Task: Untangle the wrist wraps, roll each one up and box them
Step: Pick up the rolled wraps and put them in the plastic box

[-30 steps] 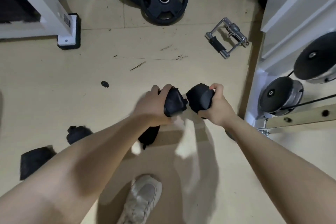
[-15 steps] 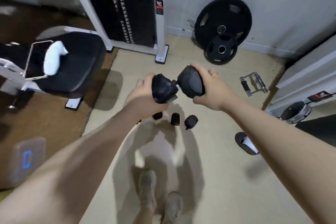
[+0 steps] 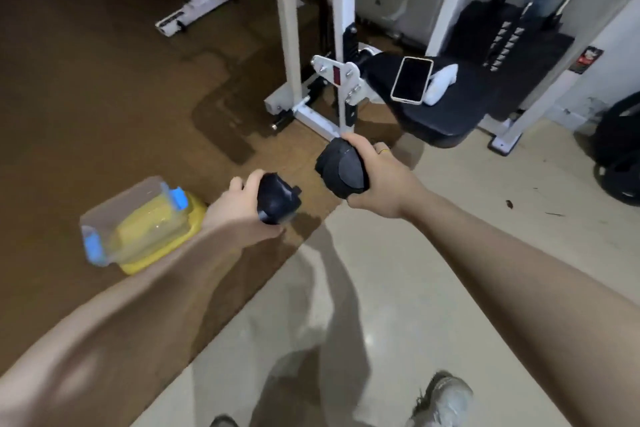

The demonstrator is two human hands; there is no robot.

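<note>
Left hand (image 3: 242, 208) and right hand (image 3: 377, 177) each grip a rolled black fabric wrist wrap, fingers curled round. We should lower both snugly into the clear plastic box (image 3: 104, 218), lower left, keeping rolls tight.

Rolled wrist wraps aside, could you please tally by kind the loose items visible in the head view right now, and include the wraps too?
Rolled wrist wraps: 2, one gripped in the left hand at, one in the right hand at
Clear storage boxes: 1
Phones: 1
White cloths: 1
Total: 5
</note>
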